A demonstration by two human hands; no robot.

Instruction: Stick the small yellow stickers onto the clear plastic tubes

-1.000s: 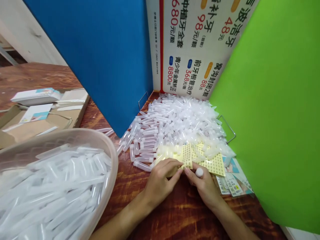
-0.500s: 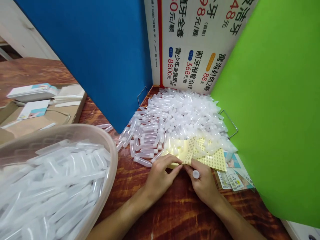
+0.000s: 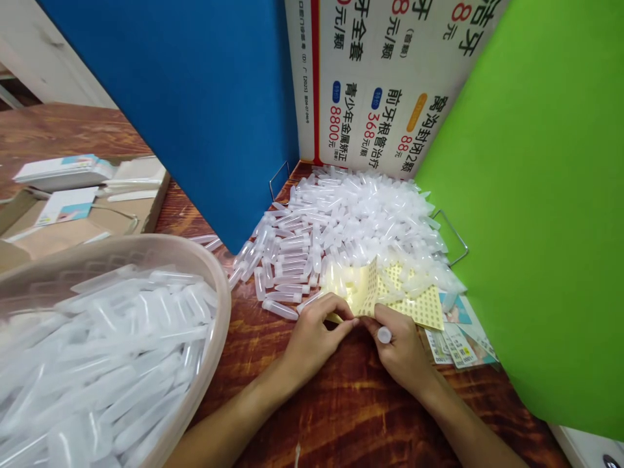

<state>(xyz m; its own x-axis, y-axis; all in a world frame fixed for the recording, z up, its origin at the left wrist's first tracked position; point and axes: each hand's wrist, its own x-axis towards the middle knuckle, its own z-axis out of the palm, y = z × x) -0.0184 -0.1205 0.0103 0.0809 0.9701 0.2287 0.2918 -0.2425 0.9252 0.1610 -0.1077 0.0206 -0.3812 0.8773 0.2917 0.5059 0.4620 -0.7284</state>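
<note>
My left hand point(image 3: 319, 331) pinches the near edge of a yellow sticker sheet point(image 3: 423, 309) between thumb and index finger. Beside it, my right hand point(image 3: 402, 344) is closed around a small plastic tube, whose round white cap point(image 3: 385, 335) pokes out between the fingers; its fingertips also meet the sheet's edge. The sheet is partly folded up, with rows of small dots on one part and a glossy bare part at the left. Loose translucent tubes lie on top of it. Behind the sheet spreads a large heap of capped tubes point(image 3: 361, 208).
A translucent basket point(image 3: 221, 305) full of white tubes stands at left front. Blue point(image 3: 195, 117) and green point(image 3: 546, 214) panels and a printed board point(image 3: 370, 130) wall in the heap. Cards point(image 3: 463, 348) lie at right. A cardboard box point(image 3: 141, 218) holds cards and packets.
Both hands keep their hold at the sheet's edge, with fingers barely shifted. The view has tilted slightly, so the scene sits a little differently in frame.
</note>
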